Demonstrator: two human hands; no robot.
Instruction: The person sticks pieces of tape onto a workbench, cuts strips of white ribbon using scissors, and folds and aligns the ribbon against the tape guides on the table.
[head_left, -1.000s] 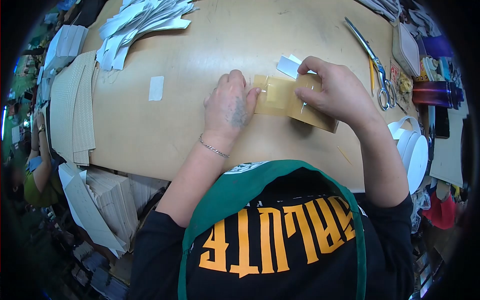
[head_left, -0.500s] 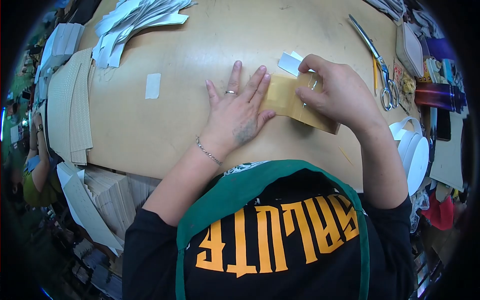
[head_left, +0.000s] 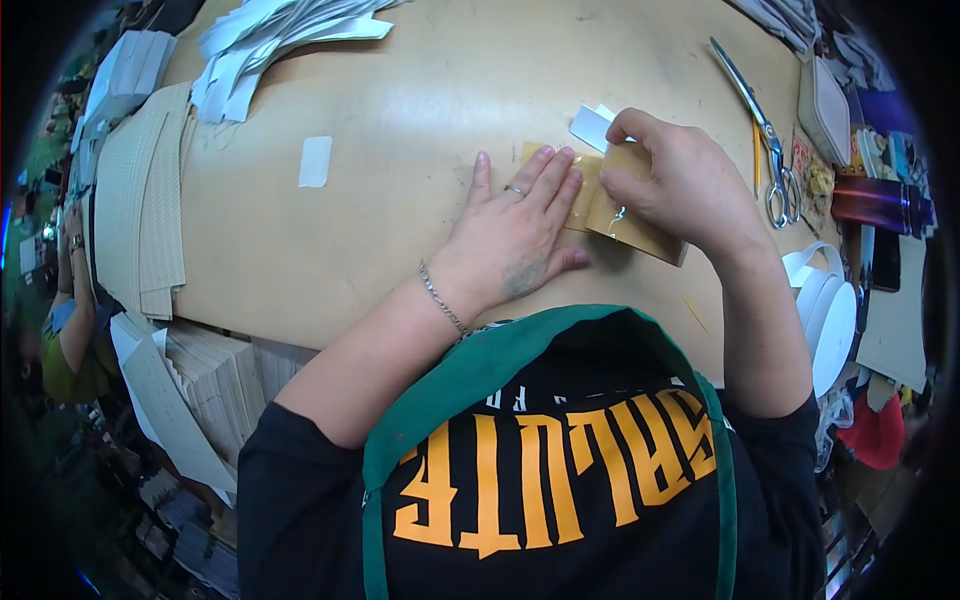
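My right hand [head_left: 680, 185] grips a shiny brown roll of packing tape [head_left: 640, 238], thumb and fingers closed around its upper side. From the roll a flat tan tape strip [head_left: 579, 212] runs left along the table. On that strip lies my left hand [head_left: 518, 225], fingers stretched out and flat, thumb apart; it wears a ring and a chain bracelet. Just behind the roll are small white pieces [head_left: 590, 127], partly hidden by my right hand.
A white rectangle [head_left: 315, 162] lies to the left. White strips [head_left: 265, 50] are heaped at the back left, near stacked beige sheets [head_left: 140, 200]. At right are scissors [head_left: 770, 140], a pencil [head_left: 757, 155] and a white ribbon roll [head_left: 828, 325]. Another person's arm [head_left: 78, 300] shows far left.
My left hand has slid right along the tape strip, closer to the roll, and its fingers now cover more of the strip. My right hand stays on the roll. The view has shifted slightly.
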